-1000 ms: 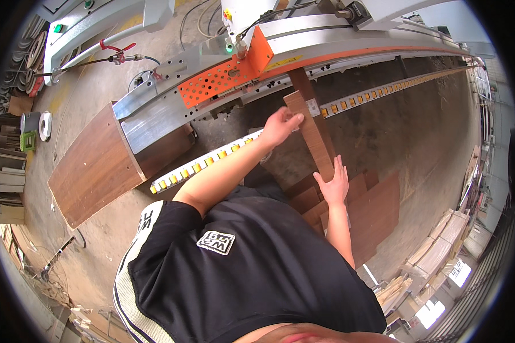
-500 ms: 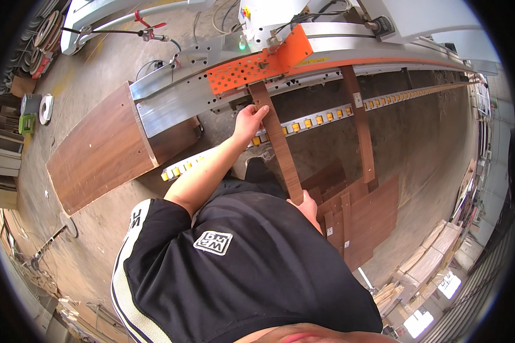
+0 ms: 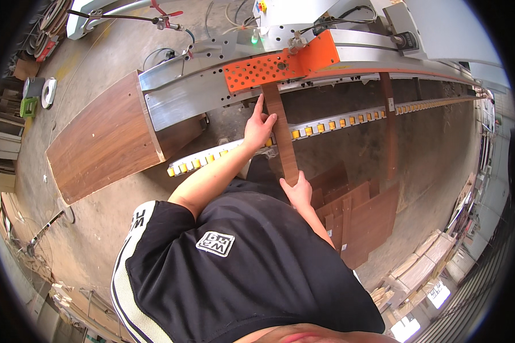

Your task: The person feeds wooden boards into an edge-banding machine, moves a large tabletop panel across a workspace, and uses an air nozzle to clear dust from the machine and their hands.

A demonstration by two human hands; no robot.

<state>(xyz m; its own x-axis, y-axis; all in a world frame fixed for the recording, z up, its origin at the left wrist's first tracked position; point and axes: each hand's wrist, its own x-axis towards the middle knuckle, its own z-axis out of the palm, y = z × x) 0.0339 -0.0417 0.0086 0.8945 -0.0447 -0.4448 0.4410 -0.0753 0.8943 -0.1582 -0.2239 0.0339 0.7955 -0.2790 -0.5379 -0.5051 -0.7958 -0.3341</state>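
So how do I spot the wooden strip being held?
On the long machine, find the orange plate with holes. A brown strip runs down from its lower edge. The right hand grips its near end, unlike the other strip farther right.

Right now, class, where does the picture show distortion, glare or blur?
Head view: distortion bows the yellow-rollered rail and the rim falls to black; head view: pale sheen brightens the steel end plate; head view: the left hand, right hand and wood-grain strip show no obvious blur.

Orange guard (image 3: 260, 73): blocks your left hand (image 3: 258, 132) at 12 o'clock.
Held strip (image 3: 282, 137): room at 3 o'clock, until second strip (image 3: 390, 137).
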